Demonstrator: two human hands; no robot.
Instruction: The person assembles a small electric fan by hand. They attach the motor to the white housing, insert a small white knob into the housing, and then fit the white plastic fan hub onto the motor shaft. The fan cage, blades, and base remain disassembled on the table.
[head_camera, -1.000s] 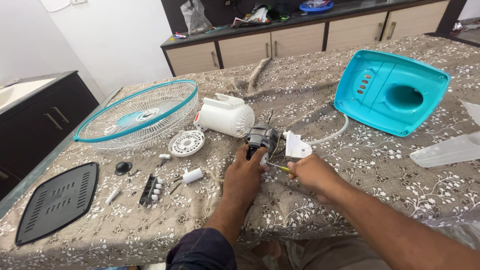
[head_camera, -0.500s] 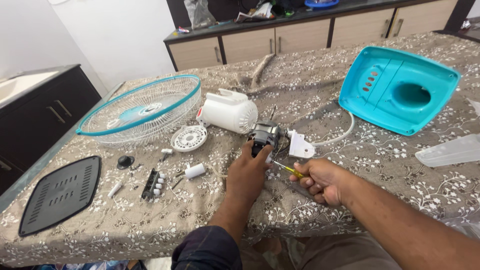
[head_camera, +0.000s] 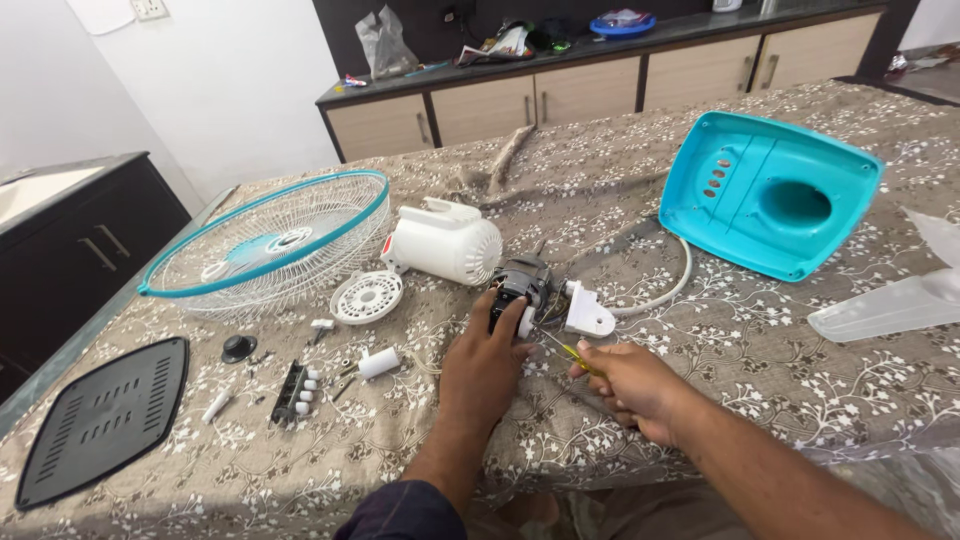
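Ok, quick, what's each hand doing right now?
Left hand: closed around the motor.
Right hand: closed on a screwdriver.

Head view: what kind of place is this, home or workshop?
Probably a room in a home, not a workshop: a table under a floral cloth, a cabinet counter with household clutter along the wall, and a sink counter at the left.

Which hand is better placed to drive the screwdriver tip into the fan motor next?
Likely the right hand: it already grips the yellow-handled screwdriver, tip aimed at the motor. The left hand is steadying that motor.
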